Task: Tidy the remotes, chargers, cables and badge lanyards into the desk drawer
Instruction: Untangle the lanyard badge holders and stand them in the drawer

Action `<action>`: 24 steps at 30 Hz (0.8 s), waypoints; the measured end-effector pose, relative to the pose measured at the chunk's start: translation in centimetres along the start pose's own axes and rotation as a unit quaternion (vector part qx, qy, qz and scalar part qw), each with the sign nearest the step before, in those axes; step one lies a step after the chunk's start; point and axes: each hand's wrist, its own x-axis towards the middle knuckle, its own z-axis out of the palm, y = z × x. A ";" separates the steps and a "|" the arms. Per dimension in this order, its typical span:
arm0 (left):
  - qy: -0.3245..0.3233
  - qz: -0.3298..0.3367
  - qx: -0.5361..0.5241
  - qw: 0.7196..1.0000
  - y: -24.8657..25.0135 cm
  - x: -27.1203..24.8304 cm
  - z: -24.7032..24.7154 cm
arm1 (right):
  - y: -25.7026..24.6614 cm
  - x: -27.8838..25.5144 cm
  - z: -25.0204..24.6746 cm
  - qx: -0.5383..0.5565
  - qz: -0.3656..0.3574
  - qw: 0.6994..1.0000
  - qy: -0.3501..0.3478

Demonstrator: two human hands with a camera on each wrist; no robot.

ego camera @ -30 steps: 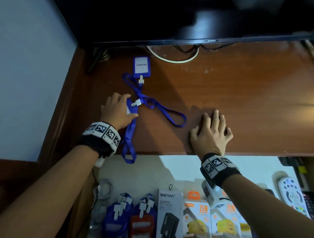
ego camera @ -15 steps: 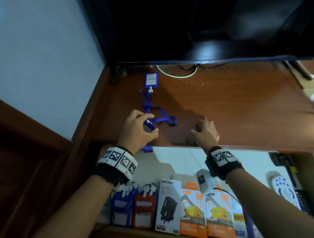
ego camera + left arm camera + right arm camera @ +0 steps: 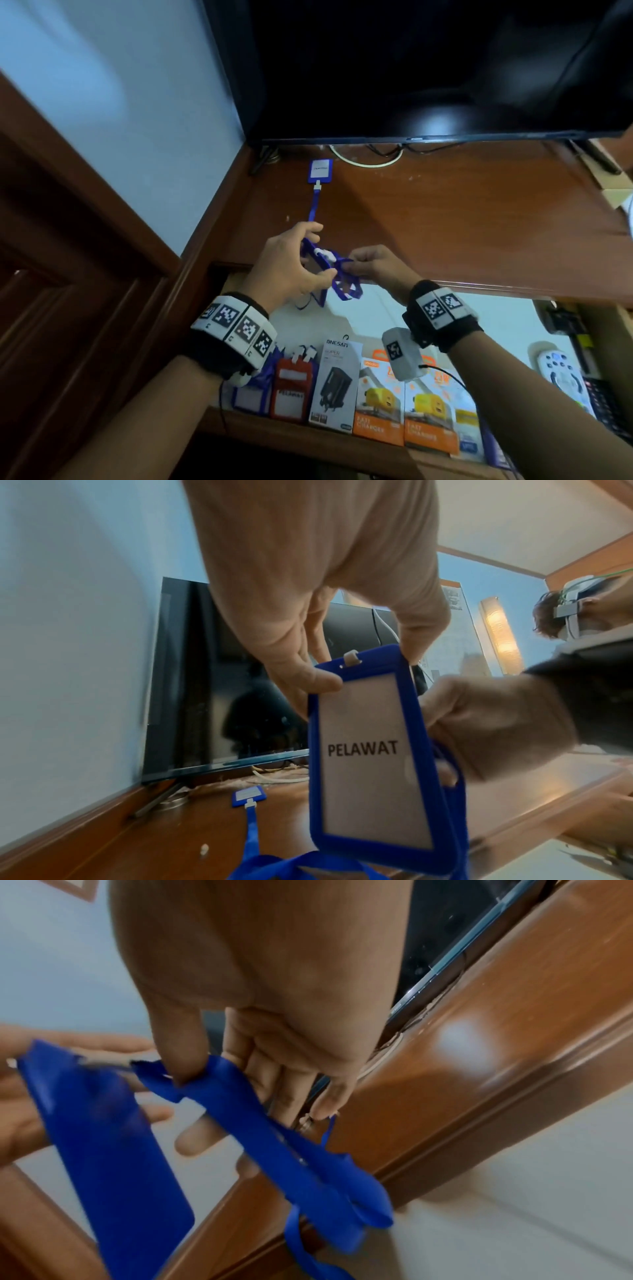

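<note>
I hold a blue badge holder reading PELAWAT just above the desk's front edge. My left hand grips it by the top, thumb on one edge and fingers on the other. My right hand pinches its bunched blue lanyard strap between thumb and forefinger, right beside the holder. Loops of the strap hang below both hands over the open drawer. A second blue badge lies farther back on the desk, its strap running toward my left hand.
The drawer holds upright badge holders, a black-and-white charger box, orange charger boxes and a white remote at the right. A dark TV stands at the desk's back with cables under it. A wall closes the left side.
My left hand has lifted the badge holder off the desk. My right hand has left the desk edge and taken the strap. The head view has pulled back.
</note>
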 end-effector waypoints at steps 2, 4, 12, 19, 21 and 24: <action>-0.009 -0.017 0.017 1.000 -0.3 -1.1 -0.2 | -0.9 -1.1 -0.5 0.017 -0.008 1.000 0.020; -0.041 -0.044 0.062 0.996 -0.3 -2.0 -0.2 | -1.7 -2.1 -1.0 0.025 -0.023 0.999 0.033; -0.169 -0.091 0.130 0.973 1.6 -3.0 0.4 | -5.0 -5.1 -1.5 -0.114 -0.113 0.986 0.036; -0.072 -0.106 -0.020 0.992 2.3 -1.6 0.1 | -4.2 -6.7 -4.5 -0.292 -0.093 0.950 0.061; -0.049 -0.119 -0.077 0.989 2.5 -1.2 0.3 | -3.5 -7.6 -4.9 -0.248 -0.087 0.961 0.083; -0.020 -0.158 -0.190 0.969 3.5 -1.0 1.3 | -2.0 -8.9 -4.1 -0.110 -0.082 0.986 0.097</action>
